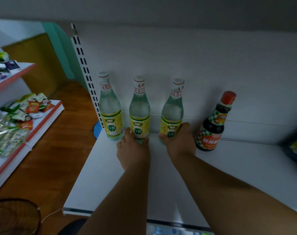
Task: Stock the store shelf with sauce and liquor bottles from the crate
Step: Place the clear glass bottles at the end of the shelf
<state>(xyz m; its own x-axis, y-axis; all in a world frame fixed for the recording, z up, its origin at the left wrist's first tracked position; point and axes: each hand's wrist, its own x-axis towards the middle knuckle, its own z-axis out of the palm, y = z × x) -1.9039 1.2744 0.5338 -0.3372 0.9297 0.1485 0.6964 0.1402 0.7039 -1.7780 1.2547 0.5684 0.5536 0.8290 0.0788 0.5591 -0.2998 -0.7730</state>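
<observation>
Two hands, left hand (pixel 133 150) gripping middle bottle (pixel 139 111), right hand (pixel 180 141) gripping third bottle (pixel 171 112)

Snack packets (pixel 28 108) crowd a red-edged side rack (pixel 42 123) at the frame's left, above a wooden floor (pixel 59 150), with a dark mesh basket (pixel 13 216) in the lower left corner.

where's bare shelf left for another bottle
Bare white shelf lies right of the dark red-capped sauce bottle, and along the whole front edge. The back left is crowded: three clear yellow-labelled bottles, with the left hand and right hand gripping two.
</observation>
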